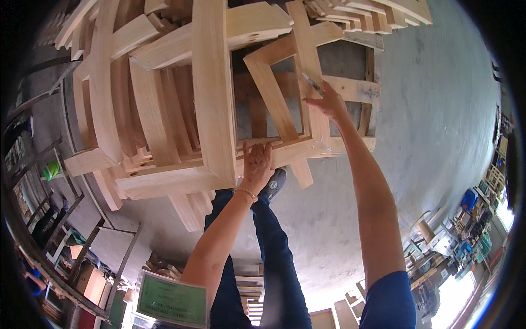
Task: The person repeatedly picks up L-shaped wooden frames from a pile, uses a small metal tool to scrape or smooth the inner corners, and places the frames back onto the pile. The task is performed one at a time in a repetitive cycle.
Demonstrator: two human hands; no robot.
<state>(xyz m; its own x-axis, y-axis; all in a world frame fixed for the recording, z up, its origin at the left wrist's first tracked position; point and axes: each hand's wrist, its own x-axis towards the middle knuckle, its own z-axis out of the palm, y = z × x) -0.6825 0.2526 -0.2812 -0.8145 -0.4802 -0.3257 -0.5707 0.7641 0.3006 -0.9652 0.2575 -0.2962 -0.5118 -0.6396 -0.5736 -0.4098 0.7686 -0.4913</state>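
My left hand (258, 165) is closed over the near rail of a pale wooden frame (293, 152), its index finger lying along the wood. My right hand (330, 103) is at the right upright of that frame and grips a slim, grey pointed tool (311, 82). The tool lies slantwise against the wood, and its exact kind is too small to tell. Just left of my left hand stands another large frame (211, 93), with a mitred corner facing me. A tilted frame (279, 98) shows through the opening of the one I hold.
More wooden frames (153, 115) are stacked to the left, and a pile of slats (372, 16) is at the far right. A rough pallet (350, 88) lies underneath on the grey floor (438, 109). Metal racks (104, 241) stand at left. My shoe (274, 183) is beside the stack.
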